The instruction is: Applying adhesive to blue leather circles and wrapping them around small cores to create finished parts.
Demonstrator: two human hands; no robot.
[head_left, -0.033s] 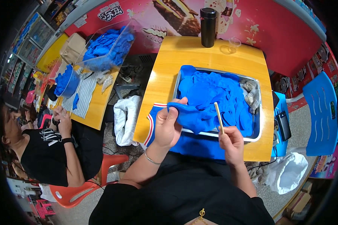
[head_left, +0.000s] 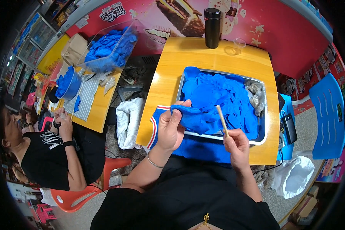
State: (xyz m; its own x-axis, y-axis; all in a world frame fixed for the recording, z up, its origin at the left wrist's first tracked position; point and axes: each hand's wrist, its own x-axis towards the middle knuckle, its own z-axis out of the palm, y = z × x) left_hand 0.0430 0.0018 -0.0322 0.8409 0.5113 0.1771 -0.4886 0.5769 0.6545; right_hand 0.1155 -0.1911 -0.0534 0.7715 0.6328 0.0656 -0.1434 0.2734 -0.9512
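Between thumb and fingers, my left hand (head_left: 171, 130) grips a blue cloth piece (head_left: 197, 119), which hangs over the near edge of the metal tray (head_left: 265, 126). My right hand (head_left: 237, 148) pinches a thin, light wooden stick (head_left: 222, 122); it points up and slightly left, its tip in front of the tray's contents. A heap of flat, rounded blue cloth pieces (head_left: 234, 96) fills most of the tray. Small clear bags of brownish stuff (head_left: 256, 100) lie at its right side.
A black bottle (head_left: 212, 28) and a clear cup (head_left: 239, 45) stand at the table's far edge. At the left, a co-worker (head_left: 51, 153) sits by another table with a clear bin (head_left: 109, 51) of blue pieces. A blue chair (head_left: 327, 115) is on the right.
The upper tip of the stick in my right hand has tilted slightly to the left. My left hand and the blue cloth look nearly unmoved.
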